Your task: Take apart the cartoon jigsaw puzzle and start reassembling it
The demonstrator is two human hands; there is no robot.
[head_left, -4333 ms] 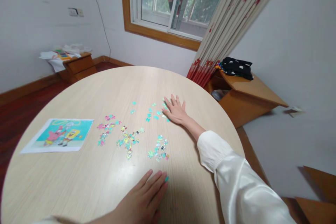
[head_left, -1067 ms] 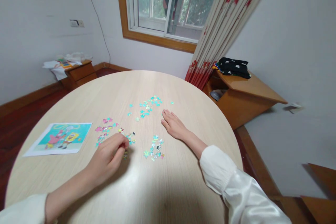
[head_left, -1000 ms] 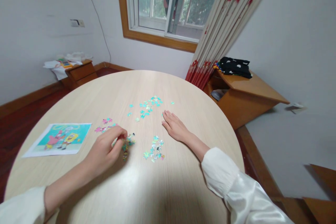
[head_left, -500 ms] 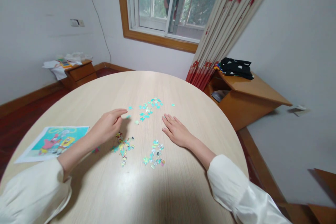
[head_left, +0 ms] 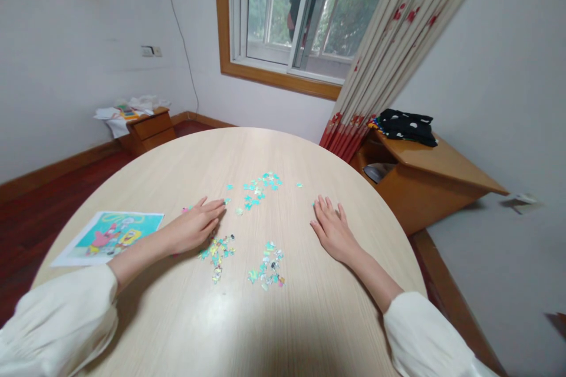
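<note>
Small jigsaw pieces lie in loose groups on a round pale wooden table [head_left: 186, 159]. My left hand [head_left: 194, 227] rests flat and open on the table, over a pink group, right beside a mixed-colour cluster [head_left: 217, 249]. My right hand [head_left: 332, 231] lies flat and open on bare table at the right, its fingers spread, holding nothing. A teal cluster [head_left: 259, 185] sits farther out between the hands. Another mixed cluster [head_left: 267, 265] lies nearer to me. A printed cartoon picture [head_left: 112, 235] lies flat at the left.
A low wooden cabinet [head_left: 433, 177] with a folded black spotted cloth [head_left: 407, 126] stands beyond the table's right edge. A striped curtain [head_left: 380, 53] hangs by the window. A small wooden stand [head_left: 148, 126] piled with papers stands against the left wall.
My left hand came back from the teal pieces and flattened beside the mixed cluster. My right hand slid to the right, away from the pieces. The view shifted slightly.
</note>
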